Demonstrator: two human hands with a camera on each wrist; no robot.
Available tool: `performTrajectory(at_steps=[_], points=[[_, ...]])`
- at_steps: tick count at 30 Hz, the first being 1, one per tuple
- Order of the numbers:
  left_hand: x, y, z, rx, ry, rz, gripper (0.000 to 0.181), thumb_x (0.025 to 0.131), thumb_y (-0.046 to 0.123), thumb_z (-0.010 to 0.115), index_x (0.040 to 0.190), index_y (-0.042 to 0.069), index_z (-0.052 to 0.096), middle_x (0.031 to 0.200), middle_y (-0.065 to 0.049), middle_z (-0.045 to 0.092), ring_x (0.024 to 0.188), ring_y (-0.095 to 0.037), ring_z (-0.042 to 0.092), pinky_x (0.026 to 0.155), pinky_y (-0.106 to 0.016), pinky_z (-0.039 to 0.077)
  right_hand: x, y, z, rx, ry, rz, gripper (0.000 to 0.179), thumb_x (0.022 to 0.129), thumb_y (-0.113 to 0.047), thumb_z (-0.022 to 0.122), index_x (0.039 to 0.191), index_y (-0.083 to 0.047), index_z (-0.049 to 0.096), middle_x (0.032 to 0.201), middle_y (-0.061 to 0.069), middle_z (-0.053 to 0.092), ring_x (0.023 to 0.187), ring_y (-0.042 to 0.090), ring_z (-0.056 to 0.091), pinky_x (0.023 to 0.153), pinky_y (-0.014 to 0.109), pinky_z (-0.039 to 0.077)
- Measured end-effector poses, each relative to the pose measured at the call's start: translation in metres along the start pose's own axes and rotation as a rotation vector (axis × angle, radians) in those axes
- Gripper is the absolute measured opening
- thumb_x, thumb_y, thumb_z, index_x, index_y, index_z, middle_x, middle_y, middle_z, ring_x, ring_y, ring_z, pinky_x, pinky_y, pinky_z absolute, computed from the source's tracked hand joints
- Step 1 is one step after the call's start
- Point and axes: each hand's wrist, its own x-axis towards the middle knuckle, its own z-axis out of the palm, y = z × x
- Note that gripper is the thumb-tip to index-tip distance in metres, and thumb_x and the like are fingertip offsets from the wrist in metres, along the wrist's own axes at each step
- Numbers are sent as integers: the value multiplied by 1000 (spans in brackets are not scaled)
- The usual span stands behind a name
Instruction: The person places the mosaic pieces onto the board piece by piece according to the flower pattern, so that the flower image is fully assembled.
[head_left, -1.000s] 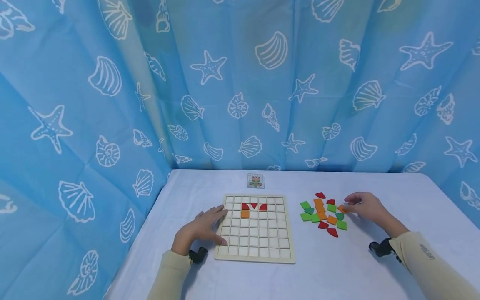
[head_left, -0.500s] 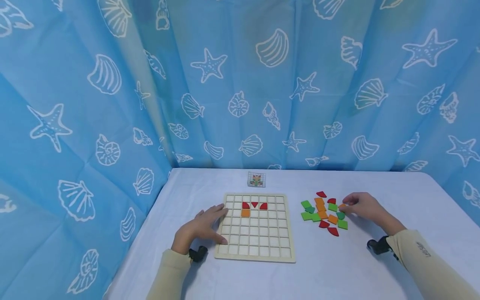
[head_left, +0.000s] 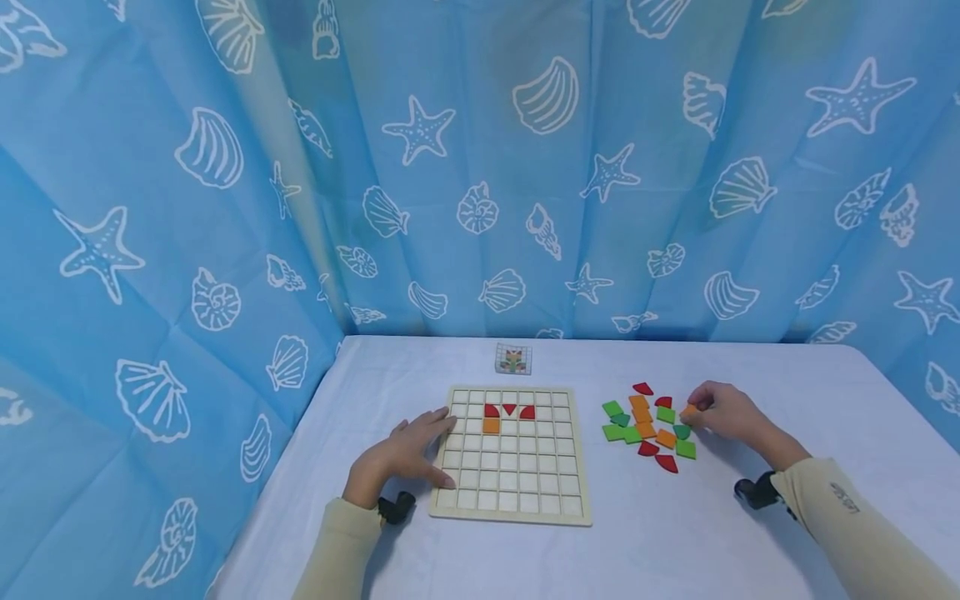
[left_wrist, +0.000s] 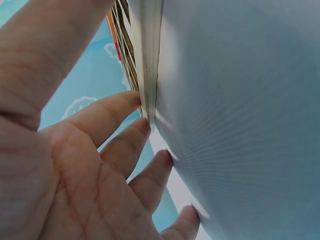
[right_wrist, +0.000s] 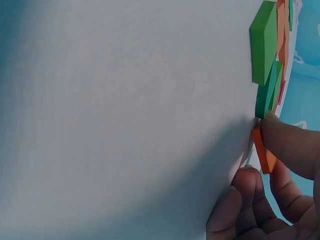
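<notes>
In the head view my left hand (head_left: 401,457) spans the left edge of a wooden grid board (head_left: 580,450), thumb and fingertips at its rim. The left wrist view has these fingers (left_wrist: 112,112) spread and relaxed, two tips against the board's side. Three red pieces, the middle one a triangle (head_left: 509,409), and an orange square (head_left: 491,426) sit in the board's upper cells. To the right, my right hand (head_left: 729,412) pinches an orange tile (right_wrist: 265,152) between thumb and fingers, tilted close over the cloth, beside a dark green piece (head_left: 681,432).
Loose green, orange and red tiles (head_left: 645,430) lie scattered between the board and my right hand. Behind the board is a small pattern card (head_left: 513,359). A white cloth (head_left: 660,533) covers the table, and a blue shell-print curtain (head_left: 480,275) hangs along its back and left.
My right fingers have raised and tilted the orange tile at the pile's right side, where it lay flatter before. The left hand has stayed at the board's edge.
</notes>
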Motion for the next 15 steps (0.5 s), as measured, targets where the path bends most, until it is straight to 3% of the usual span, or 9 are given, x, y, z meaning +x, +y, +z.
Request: performTrajectory(at_steps=[15], points=[[-1,-2,2,2,27,11,103,69,43,88,154,17,36,164,-5,27,152,-29,20,123,-60,13,0,3,0,-6,35,-59,33,90,-19,70,111,2,56,97,20,62,86,29,56,75,42,56]])
